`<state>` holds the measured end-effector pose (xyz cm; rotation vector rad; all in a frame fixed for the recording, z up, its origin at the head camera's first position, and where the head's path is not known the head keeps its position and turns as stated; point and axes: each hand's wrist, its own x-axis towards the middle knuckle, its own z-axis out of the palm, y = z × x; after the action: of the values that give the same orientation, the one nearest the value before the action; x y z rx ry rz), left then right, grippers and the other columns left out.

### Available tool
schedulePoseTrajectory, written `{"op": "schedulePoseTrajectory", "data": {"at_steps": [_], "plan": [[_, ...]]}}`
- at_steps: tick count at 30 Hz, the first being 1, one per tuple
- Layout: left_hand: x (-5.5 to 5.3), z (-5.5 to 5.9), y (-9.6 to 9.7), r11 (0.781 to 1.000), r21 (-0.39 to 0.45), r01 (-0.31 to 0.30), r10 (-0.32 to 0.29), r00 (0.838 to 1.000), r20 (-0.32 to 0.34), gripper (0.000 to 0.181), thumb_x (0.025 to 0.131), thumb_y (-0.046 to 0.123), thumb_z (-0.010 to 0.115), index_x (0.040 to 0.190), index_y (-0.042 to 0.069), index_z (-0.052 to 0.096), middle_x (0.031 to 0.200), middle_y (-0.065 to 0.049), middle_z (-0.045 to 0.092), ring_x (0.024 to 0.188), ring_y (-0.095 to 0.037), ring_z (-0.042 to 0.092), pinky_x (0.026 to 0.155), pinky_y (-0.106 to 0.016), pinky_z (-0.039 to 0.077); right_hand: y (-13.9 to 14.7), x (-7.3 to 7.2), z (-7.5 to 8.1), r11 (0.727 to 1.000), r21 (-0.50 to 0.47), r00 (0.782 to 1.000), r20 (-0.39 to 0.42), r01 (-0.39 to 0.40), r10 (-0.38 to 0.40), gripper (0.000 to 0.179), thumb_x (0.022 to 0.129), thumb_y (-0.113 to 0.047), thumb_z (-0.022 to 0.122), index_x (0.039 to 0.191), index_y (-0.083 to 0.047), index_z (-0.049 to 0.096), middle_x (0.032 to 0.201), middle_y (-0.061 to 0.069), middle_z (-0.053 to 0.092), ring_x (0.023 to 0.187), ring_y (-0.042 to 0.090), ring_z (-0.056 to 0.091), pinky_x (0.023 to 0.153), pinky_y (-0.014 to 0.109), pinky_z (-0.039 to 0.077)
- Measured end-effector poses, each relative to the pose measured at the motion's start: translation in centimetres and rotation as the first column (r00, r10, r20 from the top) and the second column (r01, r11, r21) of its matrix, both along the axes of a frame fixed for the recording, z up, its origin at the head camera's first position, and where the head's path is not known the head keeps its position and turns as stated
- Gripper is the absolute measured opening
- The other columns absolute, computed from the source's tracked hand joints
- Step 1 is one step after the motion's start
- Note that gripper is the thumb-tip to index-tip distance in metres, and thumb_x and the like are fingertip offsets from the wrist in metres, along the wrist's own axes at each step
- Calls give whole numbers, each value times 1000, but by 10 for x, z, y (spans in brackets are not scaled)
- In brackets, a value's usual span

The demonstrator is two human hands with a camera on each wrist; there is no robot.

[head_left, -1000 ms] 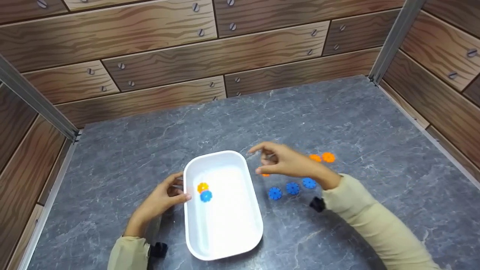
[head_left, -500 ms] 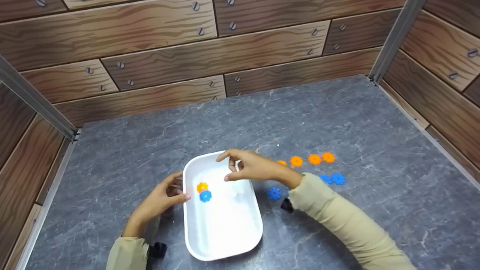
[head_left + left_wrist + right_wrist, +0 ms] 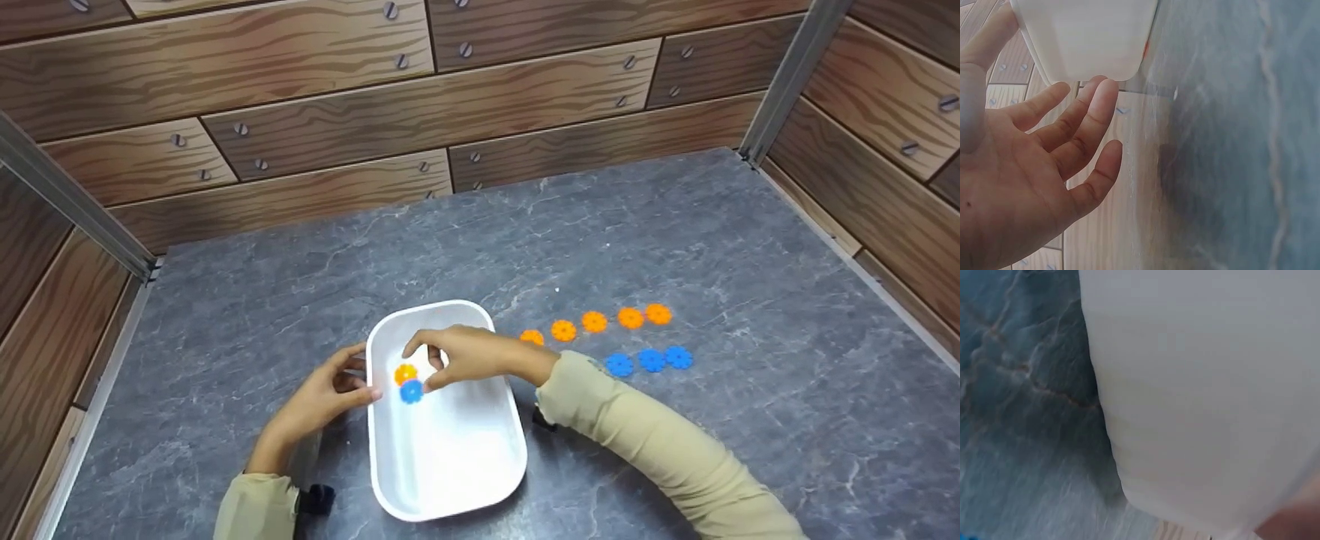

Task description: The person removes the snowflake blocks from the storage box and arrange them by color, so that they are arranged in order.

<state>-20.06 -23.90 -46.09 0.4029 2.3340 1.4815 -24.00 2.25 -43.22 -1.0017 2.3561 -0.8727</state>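
Observation:
My left hand (image 3: 326, 390) holds the left side of a white plastic tray (image 3: 450, 465), thumb over the rim and fingers against the outer wall. Two notched, flower-shaped plastic discs lie touching inside the tray, one orange (image 3: 405, 374) and one blue (image 3: 412, 391). Over the tray hangs my right hand (image 3: 469, 356), its thumb and index finger apart. The thumb tip is at the blue disc's edge; whether they touch I cannot tell. In the right wrist view the tray's outer wall (image 3: 1196, 394) hides nearly all of that hand.
Right of the tray, a row of several orange discs (image 3: 594, 322) lies on the grey marbled table (image 3: 450, 247). Nearer me are blue discs (image 3: 652, 360), with part of that row covered by the right sleeve (image 3: 637, 420). Wood-patterned walls (image 3: 322, 142) enclose the table.
My right hand has moved left from above the loose discs, across the tray's rim, and down toward the two discs inside. The left hand and the tray have stayed put.

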Motion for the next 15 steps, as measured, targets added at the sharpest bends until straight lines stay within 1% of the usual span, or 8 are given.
{"op": "schedulePoseTrajectory", "data": {"at_steps": [4, 9, 15], "plan": [[0, -1, -1, 1000, -12, -5, 5, 1000, 4, 74, 86, 20, 73, 146, 0, 34, 126, -27, 54, 92, -19, 59, 78, -24, 48, -9, -2, -4, 997, 78, 1000, -12, -17, 18, 46, 86, -27, 73, 128, -20, 56, 78, -8, 52, 63, 8, 44, 60, 21, 37], [-1, -1, -1, 1000, -19, -8, 8, 1000, -5, 73, 85, 20, 73, 145, 1, 36, 125, -26, 54, 92, -19, 59, 78, -25, 48, -17, -5, -13, 988, 148, 999, -5, -46, 48, 43, 86, -23, 74, 126, -21, 58, 76, -6, 54, 64, 7, 46, 61, 21, 37], [-1, -1, 0, 1000, -18, -14, 14, 1000, 0, 73, 85, 20, 74, 145, 1, 37, 125, -26, 55, 92, -19, 58, 78, -25, 48, -23, -6, -21, 977, 206, 998, -18, -50, 55, 42, 85, -20, 74, 124, -25, 59, 75, -6, 54, 64, 7, 46, 61, 22, 36]]}}
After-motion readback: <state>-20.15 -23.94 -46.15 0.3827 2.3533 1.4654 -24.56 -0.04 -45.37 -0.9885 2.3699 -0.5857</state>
